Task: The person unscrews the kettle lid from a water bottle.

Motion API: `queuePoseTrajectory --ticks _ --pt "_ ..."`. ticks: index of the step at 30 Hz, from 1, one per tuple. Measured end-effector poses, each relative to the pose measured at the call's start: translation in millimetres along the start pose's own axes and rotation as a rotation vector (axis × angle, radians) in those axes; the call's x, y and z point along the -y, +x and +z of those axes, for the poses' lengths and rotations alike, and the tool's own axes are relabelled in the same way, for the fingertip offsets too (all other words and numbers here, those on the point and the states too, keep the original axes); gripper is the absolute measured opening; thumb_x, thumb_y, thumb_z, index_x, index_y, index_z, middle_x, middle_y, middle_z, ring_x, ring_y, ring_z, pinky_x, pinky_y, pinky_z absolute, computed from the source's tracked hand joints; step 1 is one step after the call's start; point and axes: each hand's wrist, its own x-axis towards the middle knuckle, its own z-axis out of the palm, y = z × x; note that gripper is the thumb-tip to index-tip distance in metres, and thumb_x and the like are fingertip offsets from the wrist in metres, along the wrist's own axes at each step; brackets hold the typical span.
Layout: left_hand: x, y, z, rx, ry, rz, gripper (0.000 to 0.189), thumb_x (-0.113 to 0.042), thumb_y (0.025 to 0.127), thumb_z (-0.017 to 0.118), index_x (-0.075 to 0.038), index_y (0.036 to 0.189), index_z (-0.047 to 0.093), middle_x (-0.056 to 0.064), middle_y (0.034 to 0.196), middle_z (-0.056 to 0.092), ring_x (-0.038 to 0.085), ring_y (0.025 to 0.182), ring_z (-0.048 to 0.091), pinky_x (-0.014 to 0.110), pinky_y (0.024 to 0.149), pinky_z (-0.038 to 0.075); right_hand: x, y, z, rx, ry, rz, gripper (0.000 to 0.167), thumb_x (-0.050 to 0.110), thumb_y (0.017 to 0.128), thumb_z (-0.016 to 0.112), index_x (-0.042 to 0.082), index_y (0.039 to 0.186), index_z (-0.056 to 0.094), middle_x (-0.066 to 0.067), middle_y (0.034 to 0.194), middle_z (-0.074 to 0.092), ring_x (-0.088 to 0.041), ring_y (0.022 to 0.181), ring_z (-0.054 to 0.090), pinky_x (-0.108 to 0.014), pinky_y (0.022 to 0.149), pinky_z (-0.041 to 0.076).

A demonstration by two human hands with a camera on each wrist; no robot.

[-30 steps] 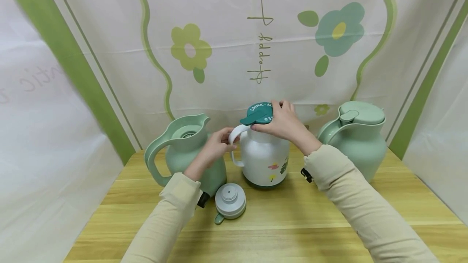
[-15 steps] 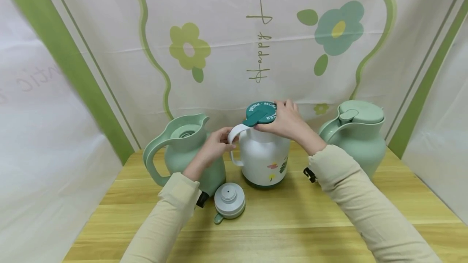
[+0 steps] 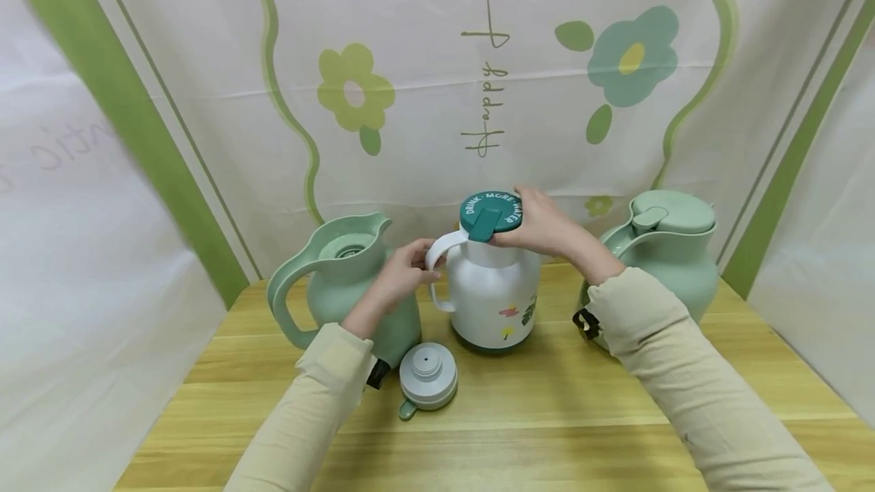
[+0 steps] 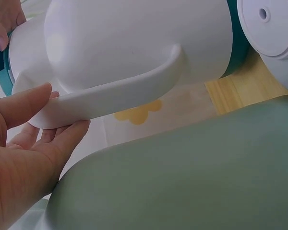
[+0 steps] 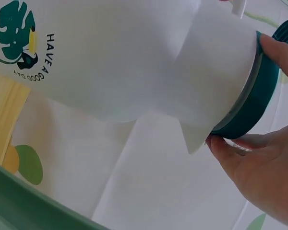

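A white thermos jug point(image 3: 494, 298) with a leaf print stands upright in the middle of the table. My left hand point(image 3: 403, 275) grips its white handle point(image 4: 120, 93), thumb on one side and fingers on the other. On the jug's mouth sits a dark teal lid point(image 3: 491, 212) lettered "DRINK MORE WATER". My right hand point(image 3: 547, 226) holds the lid by its rim; in the right wrist view the thumb and fingers point(image 5: 225, 151) lie on opposite sides of it. The lid's tab points toward the front, a little left of the jug's middle.
Left of the jug stands a lidless green jug point(image 3: 362, 294), close to my left forearm. In front of it a grey and green stopper lid point(image 3: 428, 374) lies upside down on the wooden table point(image 3: 519, 439). A lidded green jug point(image 3: 673, 257) stands at right, partly behind my right arm.
The teal lid has turned counterclockwise on the white jug, its tab swinging from the left toward the front. My right hand has shifted slightly right with it. The left hand stays on the handle.
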Motion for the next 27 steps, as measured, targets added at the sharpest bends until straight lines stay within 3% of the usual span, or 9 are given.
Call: queuePoseTrajectory --ticks 12,19,27 --pt "0.6 -0.9 -0.2 0.003 -0.004 -0.005 0.048 0.01 0.088 0.055 0.003 0.135 0.046 0.027 0.125 0.057 0.04 0.12 0.053 0.044 0.1 0.048 13.2 -3.7 11.6 -0.001 -0.052 0.026 0.108 0.05 0.074 0.077 0.0 0.15 0.018 -0.028 0.148 0.019 -0.042 0.134 0.019 -0.061 0.106 0.033" --pt "-0.3 -0.4 -0.1 0.007 -0.014 -0.029 0.05 0.009 0.088 0.055 0.0 0.137 0.045 0.027 0.129 0.055 0.039 0.121 0.053 0.045 0.103 0.046 10.4 -2.9 9.9 0.007 -0.1 -0.023 0.106 0.045 0.076 0.077 -0.004 0.149 0.018 -0.03 0.151 0.02 -0.045 0.136 0.021 -0.062 0.109 0.03" --pt "-0.1 -0.5 0.1 0.003 -0.006 -0.013 0.049 0.009 0.088 0.056 0.001 0.135 0.047 0.028 0.127 0.056 0.039 0.12 0.054 0.044 0.1 0.048 0.7 2.4 12.4 -0.025 -0.108 -0.081 0.092 0.041 0.084 0.07 -0.005 0.148 0.022 -0.028 0.151 0.025 -0.047 0.136 0.026 -0.062 0.11 0.03"
